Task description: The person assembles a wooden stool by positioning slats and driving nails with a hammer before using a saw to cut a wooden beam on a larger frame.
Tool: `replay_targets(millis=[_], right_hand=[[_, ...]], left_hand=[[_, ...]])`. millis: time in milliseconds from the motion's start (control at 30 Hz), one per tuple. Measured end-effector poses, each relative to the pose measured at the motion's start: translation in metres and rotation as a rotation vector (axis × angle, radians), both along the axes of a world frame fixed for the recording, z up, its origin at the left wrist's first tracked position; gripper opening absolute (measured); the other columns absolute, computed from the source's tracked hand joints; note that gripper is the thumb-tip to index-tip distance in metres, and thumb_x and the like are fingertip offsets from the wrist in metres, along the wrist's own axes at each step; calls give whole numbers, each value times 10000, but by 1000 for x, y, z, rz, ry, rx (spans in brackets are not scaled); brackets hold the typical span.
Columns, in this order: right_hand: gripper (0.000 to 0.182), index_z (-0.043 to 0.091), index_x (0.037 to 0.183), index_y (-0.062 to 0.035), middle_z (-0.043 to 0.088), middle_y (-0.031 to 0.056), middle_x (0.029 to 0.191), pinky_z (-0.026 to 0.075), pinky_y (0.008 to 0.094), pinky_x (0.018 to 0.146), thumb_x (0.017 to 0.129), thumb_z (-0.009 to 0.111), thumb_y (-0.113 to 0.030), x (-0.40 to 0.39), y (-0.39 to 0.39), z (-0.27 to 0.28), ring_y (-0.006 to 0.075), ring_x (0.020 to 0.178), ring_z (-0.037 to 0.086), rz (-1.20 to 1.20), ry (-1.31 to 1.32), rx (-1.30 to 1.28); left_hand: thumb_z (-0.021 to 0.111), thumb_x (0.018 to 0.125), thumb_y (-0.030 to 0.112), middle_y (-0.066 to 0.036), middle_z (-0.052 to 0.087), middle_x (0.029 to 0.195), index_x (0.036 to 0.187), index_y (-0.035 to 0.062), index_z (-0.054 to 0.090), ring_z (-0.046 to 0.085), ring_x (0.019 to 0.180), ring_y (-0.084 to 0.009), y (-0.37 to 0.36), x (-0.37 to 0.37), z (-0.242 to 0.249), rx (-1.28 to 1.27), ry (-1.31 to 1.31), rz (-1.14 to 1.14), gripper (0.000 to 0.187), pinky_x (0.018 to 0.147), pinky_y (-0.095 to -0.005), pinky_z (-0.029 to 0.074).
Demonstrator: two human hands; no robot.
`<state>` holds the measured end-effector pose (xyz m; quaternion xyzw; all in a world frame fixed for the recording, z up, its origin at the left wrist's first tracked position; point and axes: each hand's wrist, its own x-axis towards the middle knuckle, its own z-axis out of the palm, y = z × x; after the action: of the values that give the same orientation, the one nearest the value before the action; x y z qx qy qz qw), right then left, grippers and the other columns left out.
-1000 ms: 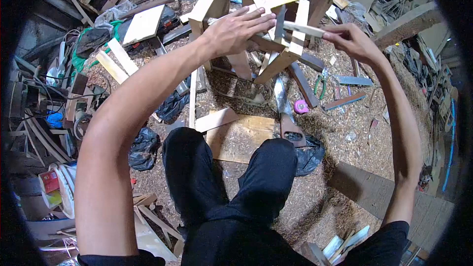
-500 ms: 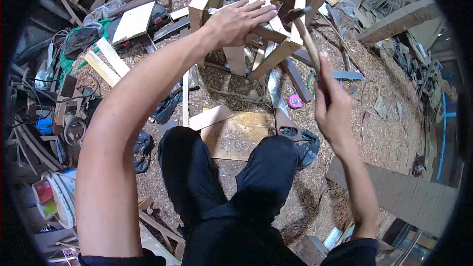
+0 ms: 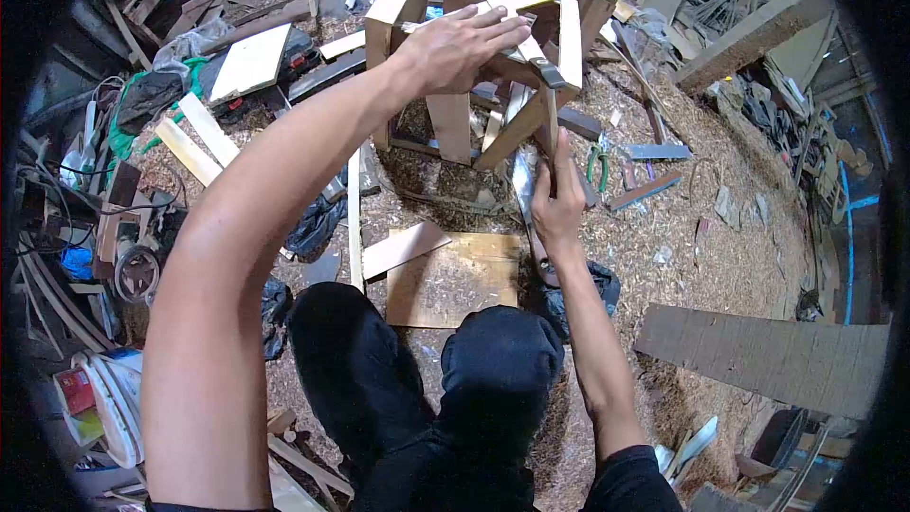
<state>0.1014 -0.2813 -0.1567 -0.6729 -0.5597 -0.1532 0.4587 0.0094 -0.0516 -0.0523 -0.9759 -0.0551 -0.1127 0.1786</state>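
Hammer (image 3: 548, 75) now lower, at wooden frame (image 3: 570, 40)

Wood shavings (image 3: 744, 270) strewn over floor. Flat yellowish board (image 3: 464, 299) on floor, pale offcut (image 3: 406, 249) overlapping its upper left corner. Handsaw (image 3: 523, 192) right of board, handle near black plastic (image 3: 603, 292). Green-handled pliers (image 3: 597, 167) near flat metal strip (image 3: 659, 151), reddish-brown strip (image 3: 645, 192) just below. Left: white panel (image 3: 251, 63), two pale slats (image 3: 198, 140) side by side, green netting (image 3: 120, 137), white bucket (image 3: 116, 410). Right: wide grey-brown plank (image 3: 758, 358), blue line (image 3: 848, 246) beyond.
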Motion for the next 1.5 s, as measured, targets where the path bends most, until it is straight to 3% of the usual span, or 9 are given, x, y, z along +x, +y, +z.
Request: replay_targets(millis=[267,500,667,833,967,1133,1233,1400,1500], right_hand=[[712,316,1450,-73,563,167,818,467,388,603,795,535,100,9,1,-1,298,661,567,-3,-53,-20],[567,334,1437,-71,585,269,1169,496,409,775,902,514,-19,-7,-10,36,385,975,631,-6,69,-61],[560,324,1449,-151,597,234,1177,484,423,844,921,495,-72,-15,-29,97,385,1010,623,-74,269,-243],[503,394,1416,-184,567,188,1256,463,369,932,935,495,-76,-14,-40,140,263,1134,579,-85,188,-401],[539,400,1409,-148,640,279,963,483,439,776,893,516,-38,-7,-35,137,395,829,656,-76,143,-509],[555,397,1413,-156,636,272,783,485,446,678,887,511,-22,-14,-31,154,325,646,650,-125,160,-388],[510,385,1421,-246,630,245,1105,514,379,782,943,488,-100,-8,-32,138,289,973,659,-129,122,-611],[522,379,1425,-218,625,252,1111,503,396,815,934,497,-86,-17,-29,147,274,964,659,-134,162,-352],[533,375,1427,-239,636,224,1113,504,398,814,933,498,-79,-14,-32,130,262,953,660,-124,227,-584]], left_hand=[[786,603,150,-16,253,1523,1482,137,168,303,1374,-196,5,3,-5,-40,-69,-52,1075,1170,-340,240],[770,627,161,-14,294,1506,1467,130,220,327,1362,-201,6,1,-10,98,-118,-47,1005,1156,-346,264],[688,728,148,-9,350,1477,1445,143,287,370,1337,-193,2,1,-14,-20,-187,-67,821,1134,-353,302],[680,721,117,1,380,1461,1441,154,303,402,1317,-186,7,6,-19,68,-239,-88,813,1137,-336,297],[669,716,95,17,362,1472,1445,168,295,402,1316,-175,2,3,-16,-8,-202,-68,823,1143,-323,290],[657,727,85,16,369,1468,1445,162,294,418,1304,-169,10,9,-25,129,-289,-77,809,1133,-313,309],[652,734,93,8,380,1462,1443,153,296,430,1294,-178,7,7,-23,16,-230,-76,796,1125,-319,320],[652,730,97,-9,406,1443,1438,142,306,441,1281,-192,7,6,-23,29,-265,-101,790,1115,-319,331],[659,724,108,-14,416,1435,1429,136,323,440,1281,-195,7,4,-21,31,-275,-105,781,1115,-318,331]])
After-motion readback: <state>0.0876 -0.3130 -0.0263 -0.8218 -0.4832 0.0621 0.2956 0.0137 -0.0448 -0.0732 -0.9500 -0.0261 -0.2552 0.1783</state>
